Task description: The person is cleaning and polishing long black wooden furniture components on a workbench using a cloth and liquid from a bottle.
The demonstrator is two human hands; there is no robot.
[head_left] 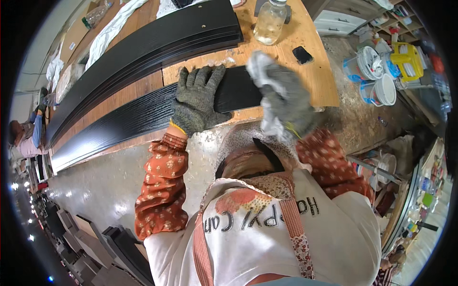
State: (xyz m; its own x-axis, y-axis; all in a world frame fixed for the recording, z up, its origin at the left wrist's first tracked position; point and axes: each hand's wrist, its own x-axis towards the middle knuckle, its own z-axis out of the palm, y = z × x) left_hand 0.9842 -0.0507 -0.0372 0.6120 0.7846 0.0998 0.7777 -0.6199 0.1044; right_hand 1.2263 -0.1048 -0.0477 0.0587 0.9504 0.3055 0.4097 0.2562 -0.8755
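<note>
A long black wood-grained board (138, 109) lies across the wooden table in front of me. Pressed flat on it, my left hand (197, 95) in a grey knit glove has its fingers spread. Over the board's right end is my right hand (286, 95), also gloved and smeared by motion, closed round a white cloth (260, 69) that hangs out above and below it. Whether the cloth touches the board I cannot tell. Behind this board, a stack of similar black boards (157, 43) runs along the table.
A glass jar (270, 24) with cloudy liquid stands at the table's far right, near a small black flat object (302, 55). Beyond the table edge are white buckets (378, 90) and a yellow container (407, 62). Another person (31, 133) is at far left. Dark panels (95, 243) stand lower left.
</note>
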